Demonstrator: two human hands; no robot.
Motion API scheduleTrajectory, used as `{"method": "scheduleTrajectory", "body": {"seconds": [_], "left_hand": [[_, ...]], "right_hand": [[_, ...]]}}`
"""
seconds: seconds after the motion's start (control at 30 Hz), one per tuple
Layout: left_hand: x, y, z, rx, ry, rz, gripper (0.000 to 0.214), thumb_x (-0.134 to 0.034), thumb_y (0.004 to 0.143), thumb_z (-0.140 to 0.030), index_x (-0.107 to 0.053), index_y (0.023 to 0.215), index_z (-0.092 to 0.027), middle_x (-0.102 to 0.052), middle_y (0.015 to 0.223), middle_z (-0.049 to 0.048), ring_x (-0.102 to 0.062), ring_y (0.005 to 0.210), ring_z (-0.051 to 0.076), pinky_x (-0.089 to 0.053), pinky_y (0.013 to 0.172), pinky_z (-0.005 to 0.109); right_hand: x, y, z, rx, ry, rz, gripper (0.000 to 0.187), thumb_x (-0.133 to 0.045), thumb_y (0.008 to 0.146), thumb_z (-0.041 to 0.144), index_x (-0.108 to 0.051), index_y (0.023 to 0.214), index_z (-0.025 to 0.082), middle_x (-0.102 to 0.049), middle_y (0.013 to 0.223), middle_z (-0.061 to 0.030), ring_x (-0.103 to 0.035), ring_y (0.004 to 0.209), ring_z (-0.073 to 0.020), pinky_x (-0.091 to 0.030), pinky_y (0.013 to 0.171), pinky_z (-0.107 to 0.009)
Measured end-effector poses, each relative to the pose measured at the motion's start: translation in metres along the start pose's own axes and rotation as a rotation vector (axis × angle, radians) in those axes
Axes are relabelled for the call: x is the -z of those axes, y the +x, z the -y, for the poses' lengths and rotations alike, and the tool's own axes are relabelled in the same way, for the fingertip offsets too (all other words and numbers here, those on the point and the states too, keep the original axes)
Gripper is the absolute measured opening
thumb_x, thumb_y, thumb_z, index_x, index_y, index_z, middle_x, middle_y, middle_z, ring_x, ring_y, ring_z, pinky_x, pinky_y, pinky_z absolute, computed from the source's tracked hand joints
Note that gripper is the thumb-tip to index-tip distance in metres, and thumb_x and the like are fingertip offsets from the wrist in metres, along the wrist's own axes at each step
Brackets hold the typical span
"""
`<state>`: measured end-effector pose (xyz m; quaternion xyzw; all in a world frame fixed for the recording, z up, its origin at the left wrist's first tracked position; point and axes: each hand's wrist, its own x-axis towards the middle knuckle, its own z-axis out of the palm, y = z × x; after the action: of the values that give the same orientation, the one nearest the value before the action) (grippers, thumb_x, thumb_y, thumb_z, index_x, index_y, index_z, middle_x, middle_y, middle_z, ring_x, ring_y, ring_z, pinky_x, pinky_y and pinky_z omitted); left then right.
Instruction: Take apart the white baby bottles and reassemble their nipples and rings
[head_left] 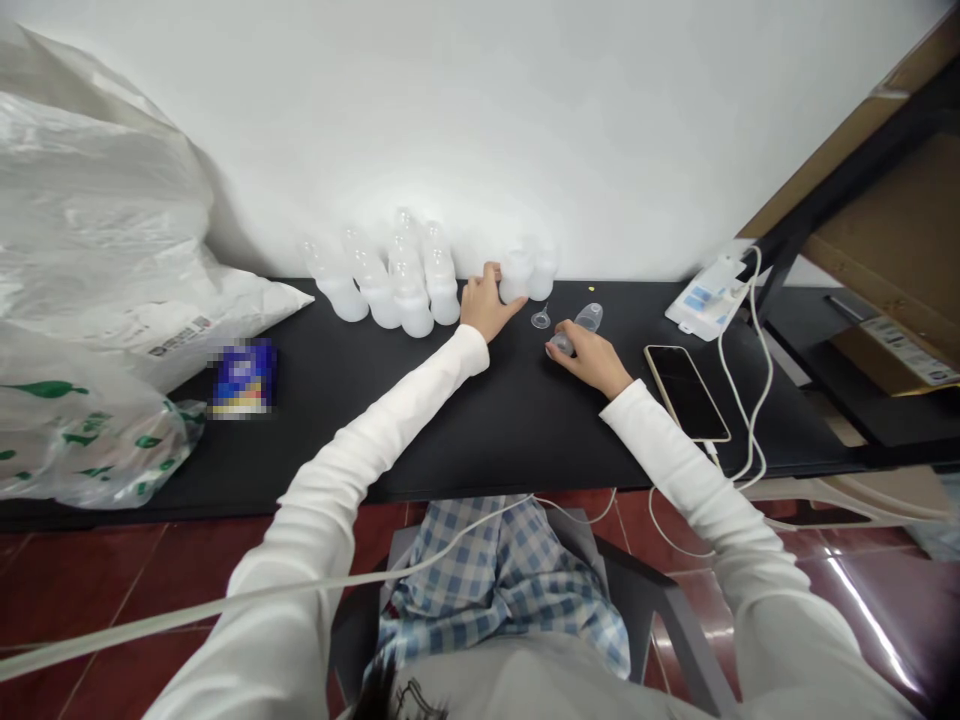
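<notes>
My left hand (484,308) is at the back of the black table, its thumb and fingers about a white, frosted bottle (516,272) with no clear cover on it. A second uncovered bottle (544,275) stands just right of that one. My right hand (596,358) is closed around a clear plastic bottle cover (589,317), tilted low over the tabletop; the fingers hide part of it. Between my hands lies a small clear teat (541,319). To the left of my left hand stand several feeding bottles (411,305) with clear domed covers.
A phone (686,393) with a white cable lies to the right, near a white packet (706,296). Large plastic bags (97,220) and a blue packet (244,378) take up the left. A dark shelf with cardboard boxes (885,345) borders the right. The wall is directly behind the bottles.
</notes>
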<state>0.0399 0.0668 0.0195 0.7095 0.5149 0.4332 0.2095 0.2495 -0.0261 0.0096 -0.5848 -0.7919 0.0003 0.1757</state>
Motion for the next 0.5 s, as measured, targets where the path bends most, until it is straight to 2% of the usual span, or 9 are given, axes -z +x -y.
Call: {"method": "scheduleTrajectory", "body": {"seconds": [0.13, 0.27, 0.4, 0.5], "left_hand": [[-0.022, 0.028, -0.006, 0.153, 0.092, 0.053, 0.053, -0.078, 0.078, -0.02, -0.047, 0.12, -0.019, -0.063, 0.127, 0.0151, -0.056, 0.126, 0.034, -0.042, 0.107, 0.047], [-0.043, 0.047, -0.009, 0.238, 0.09, 0.154, 0.056, -0.074, 0.08, -0.012, -0.045, 0.127, -0.014, -0.061, 0.13, 0.0199, -0.057, 0.127, 0.033, -0.042, 0.108, 0.046], [-0.055, 0.053, -0.016, 0.216, 0.11, 0.244, 0.058, -0.07, 0.082, -0.007, -0.045, 0.134, -0.006, -0.048, 0.142, 0.0261, -0.054, 0.133, 0.032, -0.041, 0.111, 0.04], [-0.046, 0.04, -0.017, 0.149, 0.143, 0.306, 0.064, -0.062, 0.084, -0.003, -0.039, 0.143, -0.003, -0.042, 0.147, 0.0274, -0.054, 0.133, 0.031, -0.042, 0.11, 0.039]], "right_hand": [[-0.001, -0.001, 0.001, 0.002, -0.002, 0.013, 0.032, -0.049, 0.097, 0.047, -0.058, 0.113, 0.021, -0.071, 0.101, -0.0081, -0.069, 0.092, -0.0255, -0.044, 0.066, -0.03], [-0.002, -0.001, 0.0, -0.019, 0.018, 0.012, 0.032, -0.05, 0.097, 0.048, -0.057, 0.115, 0.022, -0.072, 0.104, -0.0076, -0.07, 0.093, -0.0261, -0.045, 0.067, -0.03], [-0.001, -0.001, -0.001, -0.038, 0.031, 0.0, 0.035, -0.049, 0.097, 0.049, -0.057, 0.116, 0.022, -0.073, 0.104, -0.0084, -0.07, 0.092, -0.0274, -0.046, 0.067, -0.032], [0.0, -0.002, -0.001, -0.047, 0.035, -0.005, 0.035, -0.049, 0.096, 0.05, -0.057, 0.116, 0.022, -0.073, 0.104, -0.0095, -0.07, 0.091, -0.0283, -0.046, 0.067, -0.032]]}}
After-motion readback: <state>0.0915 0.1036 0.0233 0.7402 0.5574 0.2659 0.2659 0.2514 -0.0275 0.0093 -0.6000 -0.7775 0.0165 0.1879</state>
